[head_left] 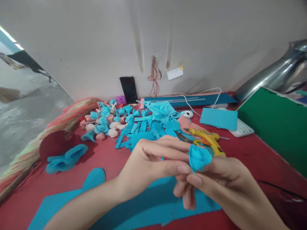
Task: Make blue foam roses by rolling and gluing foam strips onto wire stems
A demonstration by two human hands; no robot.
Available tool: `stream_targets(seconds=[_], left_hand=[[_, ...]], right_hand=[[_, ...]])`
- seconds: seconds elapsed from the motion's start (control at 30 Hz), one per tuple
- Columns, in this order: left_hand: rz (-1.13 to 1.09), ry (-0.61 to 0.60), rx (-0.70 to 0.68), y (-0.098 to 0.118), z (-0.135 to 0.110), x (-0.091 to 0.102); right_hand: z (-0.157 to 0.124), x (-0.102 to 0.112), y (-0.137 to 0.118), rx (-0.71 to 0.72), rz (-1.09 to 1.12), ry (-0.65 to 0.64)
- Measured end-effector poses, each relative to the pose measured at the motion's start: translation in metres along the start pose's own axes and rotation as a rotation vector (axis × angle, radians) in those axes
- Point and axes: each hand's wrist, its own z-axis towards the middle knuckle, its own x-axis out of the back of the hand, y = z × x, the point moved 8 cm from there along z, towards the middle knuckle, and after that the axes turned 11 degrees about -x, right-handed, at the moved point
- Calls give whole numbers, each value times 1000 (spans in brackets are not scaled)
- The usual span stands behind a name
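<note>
A small blue paper rose (199,158) is pinched between both hands, above the red tabletop. My left hand (155,159) grips its left side, thumb and fingertips closed at the petals. From the right, my right hand (220,182) closes on its base, the thumb just under the bloom. Below the hands lies a large sheet of blue paper (134,207). A yellow glue gun (211,139) rests right behind the rose, beside dark-bladed scissors or pliers (183,136) that are partly hidden.
Blue paper scraps (153,124) and a pile of blue and pink paper roses (103,119) fill the back. Loose blue petals (67,158) lie left, near a broom (59,124). A phone (129,89) leans on the wall; a green board (275,124) stands right.
</note>
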Motion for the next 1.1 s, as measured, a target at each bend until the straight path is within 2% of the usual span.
stream_targets(seconds=[0.17, 0.4, 0.63, 0.8, 0.97, 1.1], left_hand=[[5, -13, 24, -4, 0, 0], [-65, -24, 118, -17, -5, -2], [-102, 52, 174, -21, -7, 0], [-86, 86, 135, -19, -8, 2], [-116, 53, 110, -19, -7, -1], [-96, 39, 99, -17, -5, 0]], right_hand=[[3, 0, -2, 11, -12, -62], [5, -4, 1, -51, 122, -132], [6, -5, 5, -72, 5, -101], [5, -3, -6, 49, -5, -29], [1, 1, -6, 37, 19, 62], [-1, -1, -4, 29, 6, 24]])
